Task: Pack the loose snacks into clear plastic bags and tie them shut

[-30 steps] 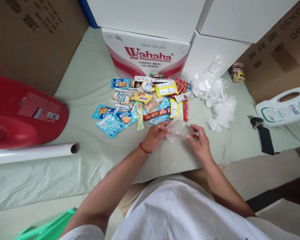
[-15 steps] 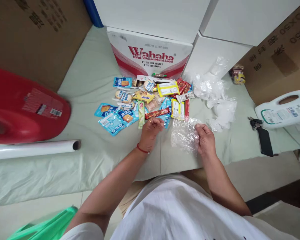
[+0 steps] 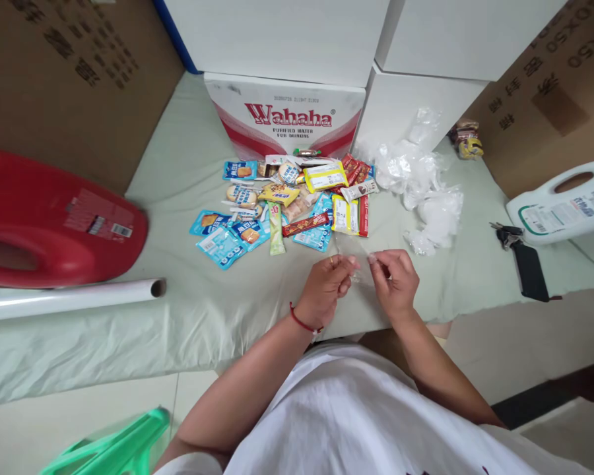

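Observation:
Between my two hands hangs a clear plastic bag (image 3: 355,252), thin and hard to see against the cloth. My left hand (image 3: 328,284), with a red cord at the wrist, pinches its left edge. Thumb and fingers of my right hand (image 3: 395,280) close on the opposite edge. Just beyond lies a heap of wrapped snacks: blue packets (image 3: 221,246), a yellow packet (image 3: 278,193), a green stick packet (image 3: 276,229), a dark red bar (image 3: 305,225) and white-and-yellow packets (image 3: 325,176). Crumpled clear bags (image 3: 438,214) are piled to the right of the snacks.
A Wahaba-style white and red carton marked Wahaha (image 3: 287,119) stands behind the snacks. At left are a red jug (image 3: 99,224) and a white tube (image 3: 79,297). A white bottle (image 3: 564,211), keys and a black case (image 3: 528,272) lie at right. Green plastic (image 3: 113,445) is below.
My left hand has moved right, away from the snacks, and now grips the plastic bag too. The bag has been drawn in between both hands.

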`<state>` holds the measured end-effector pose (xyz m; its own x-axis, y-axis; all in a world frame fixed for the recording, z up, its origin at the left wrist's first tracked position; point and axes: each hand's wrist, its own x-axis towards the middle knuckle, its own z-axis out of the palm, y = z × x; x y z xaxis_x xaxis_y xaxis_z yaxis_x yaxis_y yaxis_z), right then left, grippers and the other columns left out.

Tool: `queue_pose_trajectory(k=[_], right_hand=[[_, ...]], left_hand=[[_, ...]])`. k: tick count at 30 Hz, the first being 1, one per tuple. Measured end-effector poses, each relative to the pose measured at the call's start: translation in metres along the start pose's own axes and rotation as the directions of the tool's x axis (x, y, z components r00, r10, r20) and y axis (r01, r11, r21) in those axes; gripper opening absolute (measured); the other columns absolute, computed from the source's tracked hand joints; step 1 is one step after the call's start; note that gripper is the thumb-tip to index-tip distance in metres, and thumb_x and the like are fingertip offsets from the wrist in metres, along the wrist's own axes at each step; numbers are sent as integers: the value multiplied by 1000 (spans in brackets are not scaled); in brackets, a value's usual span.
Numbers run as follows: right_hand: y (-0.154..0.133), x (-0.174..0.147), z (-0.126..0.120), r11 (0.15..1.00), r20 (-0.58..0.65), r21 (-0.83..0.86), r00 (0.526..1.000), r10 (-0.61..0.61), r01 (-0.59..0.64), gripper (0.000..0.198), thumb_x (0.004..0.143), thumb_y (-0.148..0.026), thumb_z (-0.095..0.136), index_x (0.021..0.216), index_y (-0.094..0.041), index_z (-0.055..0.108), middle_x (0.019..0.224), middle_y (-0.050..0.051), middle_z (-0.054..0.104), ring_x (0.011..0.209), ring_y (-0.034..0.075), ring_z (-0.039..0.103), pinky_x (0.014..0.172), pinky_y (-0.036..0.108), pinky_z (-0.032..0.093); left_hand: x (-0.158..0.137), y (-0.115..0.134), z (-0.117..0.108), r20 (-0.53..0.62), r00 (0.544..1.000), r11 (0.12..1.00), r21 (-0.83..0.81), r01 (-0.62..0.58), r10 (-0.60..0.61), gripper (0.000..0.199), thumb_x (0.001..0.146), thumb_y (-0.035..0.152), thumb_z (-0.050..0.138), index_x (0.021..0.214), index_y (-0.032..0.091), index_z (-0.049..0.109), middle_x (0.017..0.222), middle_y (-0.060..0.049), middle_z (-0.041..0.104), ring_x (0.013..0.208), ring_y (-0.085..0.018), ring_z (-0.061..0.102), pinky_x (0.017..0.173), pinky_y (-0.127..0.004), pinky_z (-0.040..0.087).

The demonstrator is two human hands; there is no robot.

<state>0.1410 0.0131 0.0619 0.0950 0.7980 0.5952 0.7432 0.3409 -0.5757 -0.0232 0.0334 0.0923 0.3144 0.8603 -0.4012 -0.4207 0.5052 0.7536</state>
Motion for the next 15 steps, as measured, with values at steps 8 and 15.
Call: queue_pose_trajectory(k=[8,15], right_hand=[[5,-12,-11,997,84,40,994,-72,69,19,101,-22,60,112,-26,75,96,5,66,84,17,66,70,29,54],[-2,-5,-19,934,257,338,966,25,-114,25,102,-36,61,122,-26,72,109,8,67,100,21,65,85,37,54]], left_hand=[[7,-2,11,-6,997,995,-66,75,-76,45,52,42,94,71,14,65,60,7,49,44,-1,33,43,-20,15],[5,-11,10,-4,1000,999,-34,6,-6,33,61,37,86,78,13,70,60,6,53,47,-3,35,46,-21,19]])
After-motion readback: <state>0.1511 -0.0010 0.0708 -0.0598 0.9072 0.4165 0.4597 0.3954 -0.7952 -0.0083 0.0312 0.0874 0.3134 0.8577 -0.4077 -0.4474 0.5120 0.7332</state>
